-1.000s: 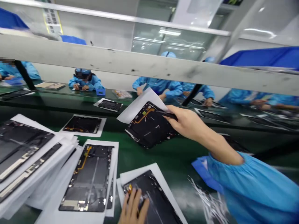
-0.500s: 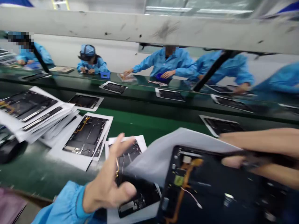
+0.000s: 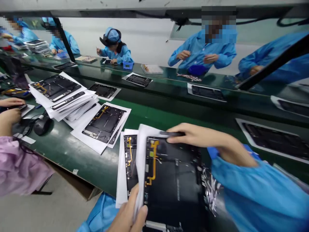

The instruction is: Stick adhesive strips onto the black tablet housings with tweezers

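Note:
A black tablet housing [image 3: 178, 180] with an orange ribbon cable lies open side up in front of me, with a white paper sheet [image 3: 140, 154] along its left side. My left hand [image 3: 129, 212] is closed on the lower left edge of the housing and paper, thumb on top. At the upper edge, my right hand [image 3: 190, 133] grips the housing; a slim black tool [image 3: 166, 133], its kind unclear, pokes out from those fingers. Just left, partly covered, another tablet housing [image 3: 130, 161] rests on white paper.
Further left are a housing on paper [image 3: 105, 124] and a stack of papers and housings [image 3: 70, 109]. A black rounded device [image 3: 42, 125] sits near a pink-sleeved person [image 3: 21, 164]. Thin silvery strips [image 3: 211, 190] lie at right. Workers in blue sit beyond the line of housings [image 3: 207, 93].
My left hand, spread in the air before, has closed on the housing's left edge. The housing has shifted left and now sits straighter, its paper folded closer. My view has turned right and down.

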Tool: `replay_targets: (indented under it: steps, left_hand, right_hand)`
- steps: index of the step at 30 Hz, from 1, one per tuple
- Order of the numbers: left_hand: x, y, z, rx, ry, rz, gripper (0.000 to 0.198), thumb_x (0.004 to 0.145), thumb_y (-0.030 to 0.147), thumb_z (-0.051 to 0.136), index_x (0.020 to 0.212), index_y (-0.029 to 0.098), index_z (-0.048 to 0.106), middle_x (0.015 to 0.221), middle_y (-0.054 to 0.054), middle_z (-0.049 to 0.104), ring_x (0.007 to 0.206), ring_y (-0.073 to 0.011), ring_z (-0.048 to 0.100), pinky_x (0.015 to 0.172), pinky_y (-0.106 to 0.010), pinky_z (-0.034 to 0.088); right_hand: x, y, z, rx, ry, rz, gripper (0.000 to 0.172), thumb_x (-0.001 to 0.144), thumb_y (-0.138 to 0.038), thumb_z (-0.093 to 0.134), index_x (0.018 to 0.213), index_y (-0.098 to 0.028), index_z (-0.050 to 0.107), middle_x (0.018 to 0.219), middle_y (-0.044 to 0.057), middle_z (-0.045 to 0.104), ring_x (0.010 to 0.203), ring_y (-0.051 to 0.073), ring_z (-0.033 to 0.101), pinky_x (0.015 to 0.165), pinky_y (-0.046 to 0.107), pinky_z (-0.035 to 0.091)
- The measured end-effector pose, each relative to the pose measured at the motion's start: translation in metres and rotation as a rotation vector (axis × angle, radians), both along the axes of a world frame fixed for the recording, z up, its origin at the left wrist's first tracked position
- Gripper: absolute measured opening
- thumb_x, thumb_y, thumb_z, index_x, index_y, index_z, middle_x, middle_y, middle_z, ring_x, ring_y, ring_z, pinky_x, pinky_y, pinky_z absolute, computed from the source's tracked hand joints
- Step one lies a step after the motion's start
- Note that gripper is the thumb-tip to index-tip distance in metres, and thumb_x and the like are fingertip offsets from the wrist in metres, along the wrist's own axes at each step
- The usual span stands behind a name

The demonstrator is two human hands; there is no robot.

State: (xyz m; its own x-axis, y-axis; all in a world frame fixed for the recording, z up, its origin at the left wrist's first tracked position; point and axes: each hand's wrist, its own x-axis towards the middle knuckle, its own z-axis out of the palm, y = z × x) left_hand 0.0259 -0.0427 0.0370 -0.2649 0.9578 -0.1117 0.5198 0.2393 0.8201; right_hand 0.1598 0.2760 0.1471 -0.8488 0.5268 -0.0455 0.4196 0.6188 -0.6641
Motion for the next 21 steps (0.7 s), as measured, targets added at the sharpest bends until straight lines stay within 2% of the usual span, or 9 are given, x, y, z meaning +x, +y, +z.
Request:
replay_targets:
  steps: [1, 3, 5, 7, 9, 11, 14, 18, 21]
  left_hand:
    - [-0.008, -0.003, -0.003, -0.01, 0.068, 0.004, 0.054, 0.101, 0.04, 0.039, 0.154, 0.029, 0.032, 0.097, -0.008, 0.076, 0.078, -0.0224, 0.074, 0.066, -0.031, 0.061]
    - [-0.028, -0.004, -0.01, 0.01, 0.198, -0.032, 0.048, 0.101, 0.037, 0.04, 0.149, 0.029, 0.039, 0.077, -0.002, 0.073, 0.061, -0.019, 0.07, 0.054, -0.026, 0.055]
    - [-0.048, -0.001, -0.017, 0.076, 0.338, -0.053, 0.038, 0.1, 0.037, 0.044, 0.136, 0.028, 0.051, 0.068, 0.001, 0.067, 0.055, -0.0171, 0.066, 0.052, -0.025, 0.052]
    - [-0.062, 0.004, -0.023, 0.148, 0.489, 0.006, 0.033, 0.098, 0.038, 0.049, 0.127, 0.024, 0.056, 0.079, -0.002, 0.069, 0.067, -0.0192, 0.068, 0.061, -0.029, 0.055]
    - [-0.067, 0.01, -0.027, 0.215, 0.609, 0.104, 0.036, 0.096, 0.036, 0.053, 0.128, 0.02, 0.052, 0.109, -0.011, 0.068, 0.098, -0.0257, 0.068, 0.079, -0.037, 0.057]
    - [-0.066, 0.016, -0.029, 0.299, 0.666, 0.148, 0.041, 0.095, 0.03, 0.055, 0.133, 0.019, 0.048, 0.135, -0.017, 0.055, 0.126, -0.0305, 0.055, 0.097, -0.045, 0.051]
    - [-0.057, 0.022, -0.03, 0.349, 0.679, 0.03, 0.048, 0.092, 0.028, 0.059, 0.138, 0.021, 0.045, 0.145, -0.016, 0.046, 0.138, -0.0328, 0.042, 0.105, -0.047, 0.045]
    - [-0.05, 0.025, -0.037, 0.246, 0.588, -0.223, 0.068, 0.088, 0.043, 0.063, 0.148, 0.023, 0.037, 0.157, -0.017, 0.033, 0.144, -0.04, 0.032, 0.105, -0.054, 0.043]
    - [-0.053, 0.026, -0.052, 0.28, 0.507, -0.306, 0.069, 0.087, 0.044, 0.065, 0.148, 0.026, 0.038, 0.161, -0.017, 0.025, 0.147, -0.0449, 0.024, 0.11, -0.062, 0.036]
  right_hand:
    - [-0.018, 0.004, -0.007, -0.117, -0.072, 0.151, 0.038, 0.078, -0.06, 0.064, 0.078, -0.025, 0.079, 0.081, 0.004, 0.076, 0.071, 0.022, 0.068, 0.064, 0.032, 0.054]
    - [-0.048, 0.013, -0.022, -0.226, -0.142, 0.287, 0.037, 0.081, -0.053, 0.061, 0.08, -0.02, 0.077, 0.082, 0.003, 0.074, 0.073, 0.02, 0.065, 0.066, 0.029, 0.05]
    - [-0.068, 0.023, -0.039, -0.247, -0.151, 0.296, 0.036, 0.079, -0.051, 0.063, 0.076, -0.018, 0.075, 0.077, 0.002, 0.073, 0.069, 0.018, 0.062, 0.063, 0.027, 0.047]
    - [-0.082, 0.032, -0.056, -0.256, -0.16, 0.284, 0.033, 0.076, -0.05, 0.067, 0.072, -0.018, 0.075, 0.072, 0.001, 0.071, 0.065, 0.017, 0.061, 0.06, 0.026, 0.046]
    - [-0.09, 0.037, -0.07, -0.242, -0.154, 0.24, 0.028, 0.073, -0.045, 0.071, 0.072, -0.018, 0.075, 0.071, 0.001, 0.071, 0.065, 0.017, 0.062, 0.059, 0.026, 0.045]
    - [-0.092, 0.038, -0.077, -0.183, -0.112, 0.138, 0.022, 0.07, -0.039, 0.073, 0.077, -0.019, 0.076, 0.076, 0.001, 0.072, 0.07, 0.019, 0.063, 0.064, 0.027, 0.046]
    - [-0.076, 0.029, -0.069, -0.026, -0.016, -0.106, 0.019, 0.078, -0.035, 0.067, 0.085, -0.019, 0.073, 0.087, 0.004, 0.071, 0.079, 0.021, 0.061, 0.072, 0.03, 0.043]
    - [-0.019, -0.003, -0.038, 0.219, 0.043, -0.498, 0.033, 0.089, -0.044, 0.056, 0.064, -0.022, 0.055, 0.064, 0.0, 0.052, 0.062, 0.017, 0.047, 0.06, 0.032, 0.032]
    - [0.034, -0.042, -0.027, 0.321, 0.038, -0.78, 0.042, 0.09, -0.05, 0.055, 0.059, -0.024, 0.044, 0.056, -0.002, 0.042, 0.055, 0.016, 0.042, 0.055, 0.032, 0.029]
